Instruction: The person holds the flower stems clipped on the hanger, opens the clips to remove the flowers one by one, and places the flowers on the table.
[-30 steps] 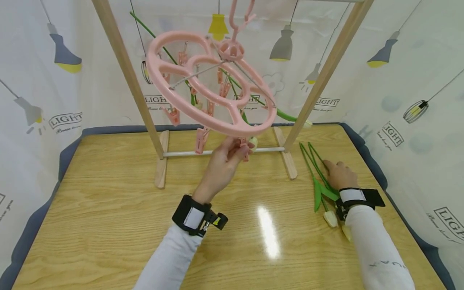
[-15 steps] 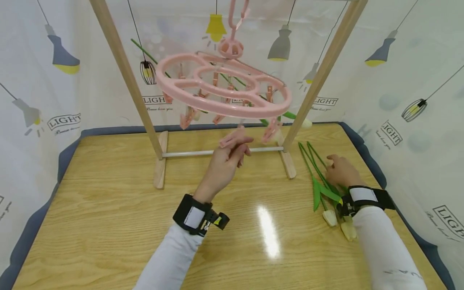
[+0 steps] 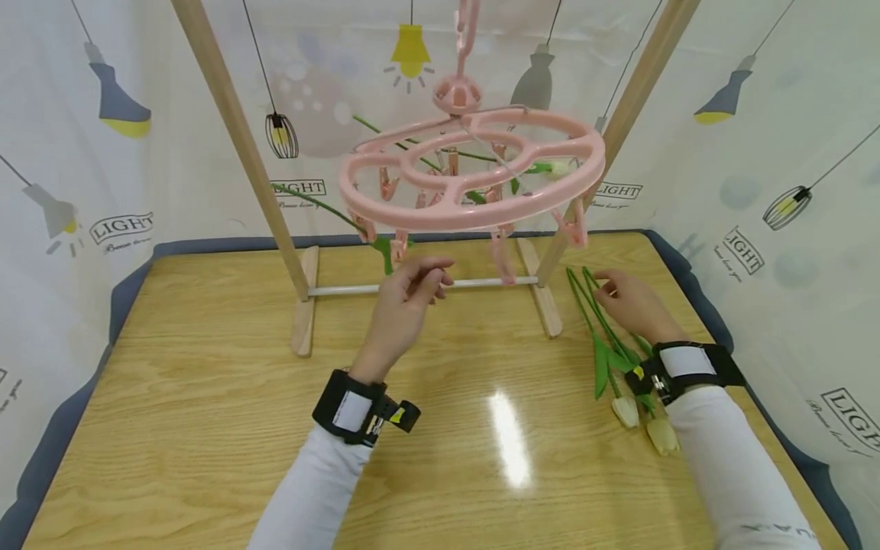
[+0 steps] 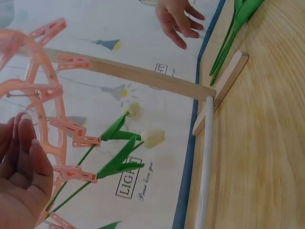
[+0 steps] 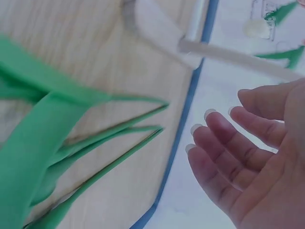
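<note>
A round pink clip hanger [image 3: 450, 218] hangs inside the wooden frame, with several pink clothespins [image 3: 503, 261] dangling from its rings. White artificial tulips [image 4: 153, 138] with green leaves are clipped to it, as the left wrist view shows. Just below the ring, my left hand [image 3: 399, 313] hovers with loosely bent fingers and nothing in them. Close to its fingertips is a clothespin [image 4: 45, 93] in the left wrist view. At the right of the table my right hand [image 3: 635, 305] holds nothing, its fingers relaxed over the stem ends of loose tulips [image 3: 626, 412].
The hanging frame has slanted wooden posts [image 3: 234, 137], a white bottom bar [image 3: 357, 290] and wooden feet [image 3: 543, 305] on the wood-grain table [image 3: 206, 428]. Behind it stands a white curtain [image 3: 206, 46] printed with lamps.
My left hand has let go of a clothespin and shifted slightly left. The tilted hanger has swung more level and turned. The right hand has risen off the tulips and moved toward their stem ends.
</note>
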